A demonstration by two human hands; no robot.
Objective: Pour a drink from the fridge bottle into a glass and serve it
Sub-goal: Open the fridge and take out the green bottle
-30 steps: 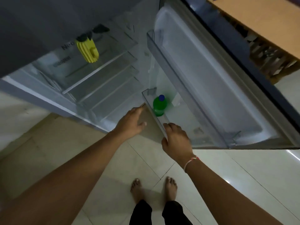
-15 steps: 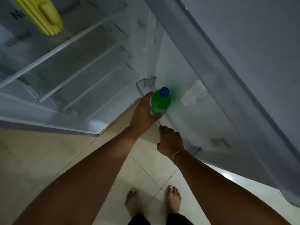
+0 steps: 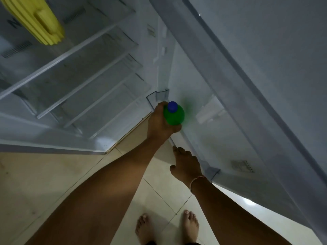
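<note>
Green bottle (image 3: 174,115): plastic with a blue cap (image 3: 172,106), standing upright in the lowest door bin (image 3: 215,171) of the open fridge, at the bin's hinge end.
Left hand (image 3: 161,123): fingers curled round the bottle's shoulder and upper body, clamped on it from the fridge side.
Right hand (image 3: 185,164): rests on the front rim of the door bin, well short of the bottle, fingers hooked over the edge and holding nothing else.
Handling: probably light to middling in weight and stiff enough while capped; a chilled plastic wall may be damp and slick, so a full wrap below the shoulder looks safer than a pinch at the neck. Lift straight up to clear the bin's front wall.
Change: half a second back the left hand only touched the bottle's side; now it wraps it. A second back both hands were at the bin's edge.
Also seen: a yellow container (image 3: 38,18) on an upper shelf; bare feet on the tiled floor (image 3: 62,174).
Not in view: any glass.
</note>
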